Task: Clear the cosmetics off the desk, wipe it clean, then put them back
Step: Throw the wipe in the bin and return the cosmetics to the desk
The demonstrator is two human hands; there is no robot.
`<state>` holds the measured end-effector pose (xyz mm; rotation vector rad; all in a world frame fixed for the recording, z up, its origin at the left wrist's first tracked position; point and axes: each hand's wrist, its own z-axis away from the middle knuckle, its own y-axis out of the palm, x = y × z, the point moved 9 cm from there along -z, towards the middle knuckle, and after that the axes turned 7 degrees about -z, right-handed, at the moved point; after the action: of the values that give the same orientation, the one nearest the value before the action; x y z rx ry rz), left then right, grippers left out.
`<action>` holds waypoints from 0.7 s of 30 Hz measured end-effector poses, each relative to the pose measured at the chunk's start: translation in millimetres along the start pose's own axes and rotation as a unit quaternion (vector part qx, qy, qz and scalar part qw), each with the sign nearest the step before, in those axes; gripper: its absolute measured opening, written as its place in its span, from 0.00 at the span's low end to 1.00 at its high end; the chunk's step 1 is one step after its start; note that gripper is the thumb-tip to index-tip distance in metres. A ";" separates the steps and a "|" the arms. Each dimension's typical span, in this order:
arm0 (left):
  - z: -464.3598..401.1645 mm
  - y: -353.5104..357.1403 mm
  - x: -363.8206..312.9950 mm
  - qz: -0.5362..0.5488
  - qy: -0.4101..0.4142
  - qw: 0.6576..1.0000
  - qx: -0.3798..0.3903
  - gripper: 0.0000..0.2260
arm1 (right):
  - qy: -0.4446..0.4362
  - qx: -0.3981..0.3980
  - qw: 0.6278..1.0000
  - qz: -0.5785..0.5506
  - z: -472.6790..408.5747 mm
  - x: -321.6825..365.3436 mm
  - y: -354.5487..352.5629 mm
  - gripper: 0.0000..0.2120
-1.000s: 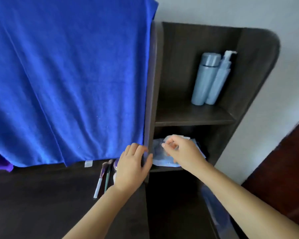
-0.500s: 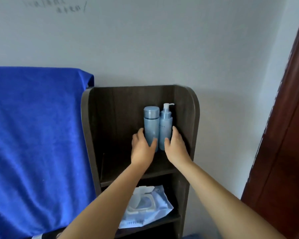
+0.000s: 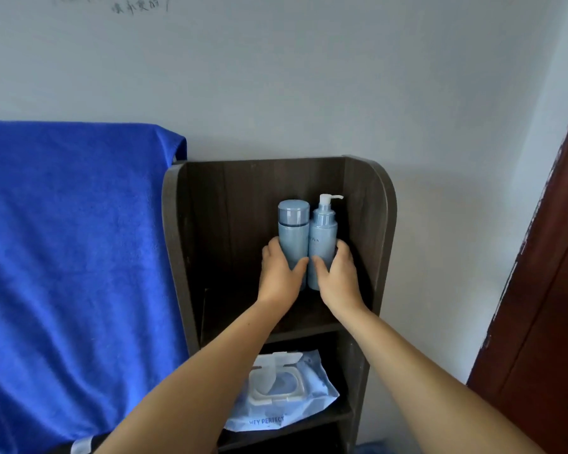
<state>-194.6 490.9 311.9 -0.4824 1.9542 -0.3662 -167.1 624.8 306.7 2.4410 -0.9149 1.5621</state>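
Two pale-blue bottles stand upright on the top shelf (image 3: 312, 326) of the dark wood shelf unit (image 3: 174, 244), pushed toward its back right corner, touching each other side by side. Capped bottle (image 3: 292, 231) on the left, pump bottle (image 3: 323, 231) on the right (white pump head, spout pointing right).

Left hand (image 3: 281, 276): fingers curled round the left side of the capped bottle, thumb across its front near the base, gripping it. Right hand (image 3: 336, 276): fingers wrapped round the right side of the pump bottle, thumb on its front, gripping it too. Both bottle bases look to be down on the shelf; can't tell for sure, hands hide the bottoms.

Lower shelf: wet-wipes pack (image 3: 286, 391) lying flat, white flip lid open, front edge of the pack overhanging the shelf's front edge slightly. Text on it reads "HEY PERFECT".

Blue towel (image 3: 73, 257) hangs to the left of the unit, its right edge touching the unit's left side panel. Dark red door (image 3: 545, 306) at the right edge of view. Handwriting (image 3: 135, 4) on the wall at top, not legible.
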 end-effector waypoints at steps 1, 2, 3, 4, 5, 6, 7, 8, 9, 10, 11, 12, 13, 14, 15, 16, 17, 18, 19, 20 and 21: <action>4.3 -5.2 -0.4 -0.002 0.001 1.000 0.001 0.25 | -0.003 0.000 1.000 -0.006 5.5 3.3 -2.3 0.22; 10.1 -11.1 -1.6 -0.005 0.006 1.000 -0.001 0.25 | -0.008 0.003 1.000 -0.013 11.6 7.5 -5.1 0.22; 17.1 -17.3 -2.7 -0.005 0.012 1.000 -0.004 0.25 | -0.013 0.007 1.000 -0.022 18.4 12.4 -8.5 0.22; 25.4 -24.9 -4.6 -0.002 0.017 1.000 -0.009 0.25 | -0.016 0.013 0.999 -0.034 25.5 17.8 -12.0 0.22; 34.6 -33.3 -6.3 0.004 0.020 1.000 -0.014 0.25 | -0.018 0.021 0.998 -0.048 33.4 23.4 -16.2 0.22; 45.2 -42.9 -8.7 0.013 0.023 1.000 -0.017 0.25 | -0.019 0.031 0.997 -0.064 42.4 29.5 -20.6 0.22; 56.6 -52.8 -10.6 0.023 0.027 0.999 -0.018 0.25 | -0.021 0.044 0.995 -0.081 52.6 36.6 -24.7 0.22; 70.4 -63.0 -13.9 0.031 0.035 0.999 -0.015 0.24 | -0.025 0.060 0.993 -0.099 64.1 44.0 -28.3 0.22; 85.5 -73.1 -16.1 0.039 0.046 0.998 -0.008 0.24 | -0.029 0.077 0.990 -0.117 77.1 50.9 -31.3 0.22; 102.6 -83.1 -17.0 0.046 0.053 0.998 0.001 0.23 | -0.031 0.093 0.986 -0.138 91.2 58.1 -34.0 0.21; 120.3 -93.8 -16.6 0.058 0.058 0.997 0.008 0.22 | -0.033 0.109 0.980 -0.160 105.5 64.3 -35.5 0.20; 138.0 -105.4 -12.6 0.070 0.055 0.996 0.013 0.21 | -0.034 0.128 0.974 -0.183 119.9 70.1 -35.0 0.20; 155.3 -117.1 -6.3 0.082 0.047 0.995 0.017 0.20 | -0.031 0.150 0.967 -0.202 134.7 75.3 -31.9 0.19; 171.7 -128.4 3.0 0.093 0.030 0.995 0.021 0.19 | -0.024 0.174 0.960 -0.219 149.7 79.3 -25.7 0.19; 186.8 -139.1 15.4 0.107 0.011 0.994 0.026 0.18 | -0.017 0.199 0.952 -0.233 164.8 82.9 -17.0 0.20; 199.8 -150.2 28.4 0.114 -0.004 0.993 0.027 0.18 | -0.011 0.220 0.945 -0.241 179.3 85.7 -5.8 0.21; 210.1 -162.3 42.7 0.113 -0.015 0.993 0.022 0.19 | -0.007 0.238 0.940 -0.244 193.0 87.6 7.3 0.21; 218.7 -173.9 57.0 0.107 -0.023 0.994 0.018 0.19 | -0.003 0.253 0.936 -0.244 206.1 88.3 22.5 0.21; 225.3 -185.5 73.4 0.103 -0.033 0.994 0.016 0.19 | 0.003 0.267 0.933 -0.242 218.8 87.1 39.8 0.21; 230.7 -196.5 91.1 0.098 -0.046 0.994 0.015 0.19 | 0.012 0.279 0.929 -0.242 231.5 84.9 58.8 0.21; 234.0 -208.9 109.8 0.093 -0.058 0.994 0.011 0.20 | 0.023 0.290 0.926 -0.242 243.3 80.7 79.5 0.21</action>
<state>12.6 245.9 225.2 -0.2982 1.8620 -0.2363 6.9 430.2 243.9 2.6623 0.2134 1.8508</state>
